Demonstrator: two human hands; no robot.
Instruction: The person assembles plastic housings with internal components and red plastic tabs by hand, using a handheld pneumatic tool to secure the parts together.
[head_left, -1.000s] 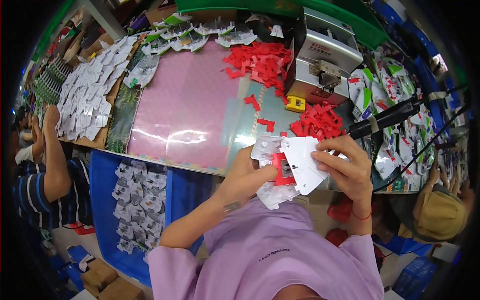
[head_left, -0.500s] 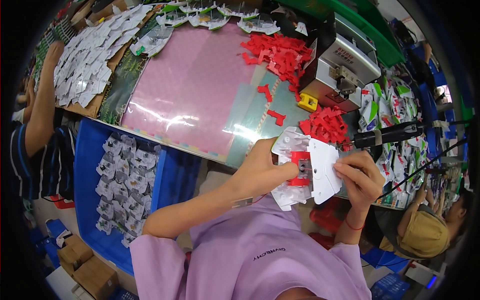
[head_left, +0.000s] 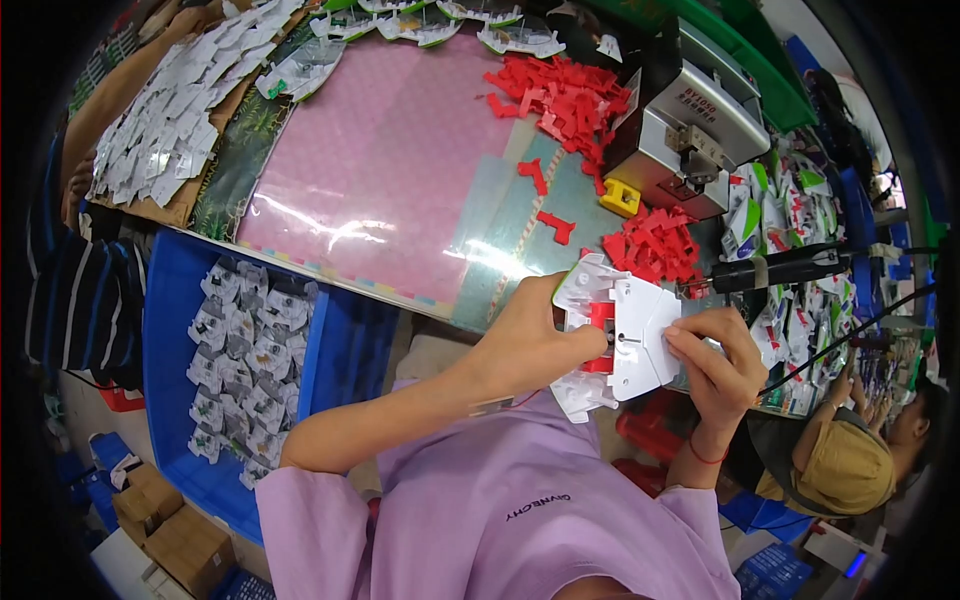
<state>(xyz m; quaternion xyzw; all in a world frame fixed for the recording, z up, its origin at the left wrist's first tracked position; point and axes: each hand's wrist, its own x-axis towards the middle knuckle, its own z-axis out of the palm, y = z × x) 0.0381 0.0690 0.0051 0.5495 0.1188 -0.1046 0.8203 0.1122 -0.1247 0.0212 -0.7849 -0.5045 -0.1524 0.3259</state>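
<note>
My left hand (head_left: 540, 335) is closed round a white plastic shell (head_left: 582, 395) with a green edge, its thumb pressed at the middle. Inside the shell sits a red plastic piece (head_left: 600, 318), partly covered. My right hand (head_left: 722, 362) pinches the outer edge of a white, angular cover plate (head_left: 645, 345) between thumb and fingers. The plate lies over the right part of the shell and the red piece; whether it is seated there I cannot tell. Just beyond my right hand, a black electric screwdriver (head_left: 775, 272) points left.
Red plastic pieces (head_left: 650, 245) lie heaped beside a silver box-shaped machine (head_left: 690, 125) and a yellow block (head_left: 620, 198). A blue bin (head_left: 325, 370) at the left holds white parts. White plates (head_left: 165, 130) cover cardboard at the far left. Co-workers are at both sides.
The cover plate has moved left over the shell and now hides more of the red piece. My right hand has moved slightly with it. At far left, a co-worker's arm has reached across the plates.
</note>
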